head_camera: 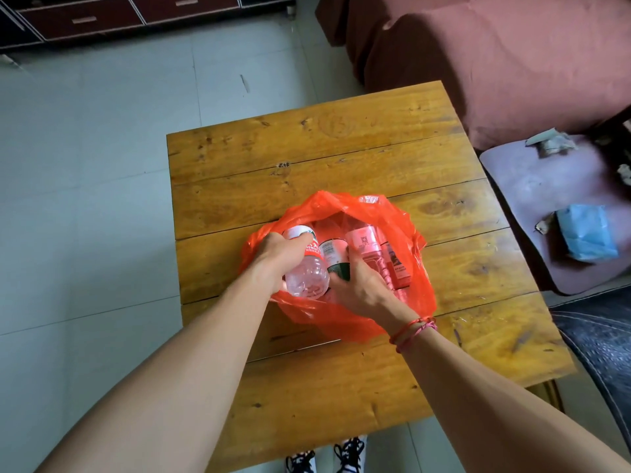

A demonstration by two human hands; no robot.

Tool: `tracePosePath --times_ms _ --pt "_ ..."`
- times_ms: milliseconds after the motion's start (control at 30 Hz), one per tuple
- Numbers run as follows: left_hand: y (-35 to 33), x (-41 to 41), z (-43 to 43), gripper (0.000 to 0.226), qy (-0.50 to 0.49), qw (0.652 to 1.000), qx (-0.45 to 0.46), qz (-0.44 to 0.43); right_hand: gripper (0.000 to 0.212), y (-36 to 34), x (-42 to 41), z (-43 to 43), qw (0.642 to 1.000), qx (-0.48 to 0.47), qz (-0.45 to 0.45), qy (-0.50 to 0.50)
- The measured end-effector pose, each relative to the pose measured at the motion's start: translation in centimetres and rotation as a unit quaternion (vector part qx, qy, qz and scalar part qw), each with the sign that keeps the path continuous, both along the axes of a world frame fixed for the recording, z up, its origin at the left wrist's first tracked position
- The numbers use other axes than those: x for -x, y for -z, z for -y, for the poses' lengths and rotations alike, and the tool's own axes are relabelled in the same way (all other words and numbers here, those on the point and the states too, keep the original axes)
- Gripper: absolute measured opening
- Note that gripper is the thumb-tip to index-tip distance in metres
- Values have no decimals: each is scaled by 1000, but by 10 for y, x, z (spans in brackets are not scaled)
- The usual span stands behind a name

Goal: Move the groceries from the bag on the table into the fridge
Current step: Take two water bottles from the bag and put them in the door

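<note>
An open red plastic bag [345, 322] lies on the wooden table [307, 158]. Several bottles lie inside it. My left hand [276, 257] grips a clear water bottle with a red label [307, 278] at the bag's left side. My right hand [358, 288] grips a dark green bottle with a white label [333, 249] in the middle. To the right lie a clear pink-tinted bottle [367, 247] and a red-labelled one [396, 264], partly veiled by the bag's plastic. The fridge is not in view.
A pink-covered sofa [495, 63] stands behind the table. A purple chair seat [546, 199] at the right carries a blue packet [585, 237] and scraps. A dark drawer cabinet [119, 15] lines the far wall. Pale floor tiles lie to the left.
</note>
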State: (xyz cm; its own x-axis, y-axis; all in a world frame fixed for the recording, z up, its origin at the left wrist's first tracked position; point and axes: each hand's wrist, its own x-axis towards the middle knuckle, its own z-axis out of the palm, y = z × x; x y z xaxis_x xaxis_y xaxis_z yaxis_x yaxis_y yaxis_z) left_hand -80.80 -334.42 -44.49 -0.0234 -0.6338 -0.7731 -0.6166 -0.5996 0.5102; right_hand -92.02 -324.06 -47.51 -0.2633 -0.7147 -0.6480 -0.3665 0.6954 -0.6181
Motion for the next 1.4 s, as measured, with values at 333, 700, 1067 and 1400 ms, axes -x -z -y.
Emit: tracePosePath --times_ms 333,700,1067,1400 --pt "-33 -8 -2 37 -50 994 -58 -80 15 -45 19 11 983 16 108 146" --pt "-132 -31 -40 55 -15 983 -65 -174 34 -165 36 -33 942 12 215 256" --pt "-293 -49 -73 60 60 930 40 -360 35 -309 35 -84 928 181 274 176" --pt "-428 -69 -97 65 115 873 233 -413 55 -450 23 -110 908 340 202 139"
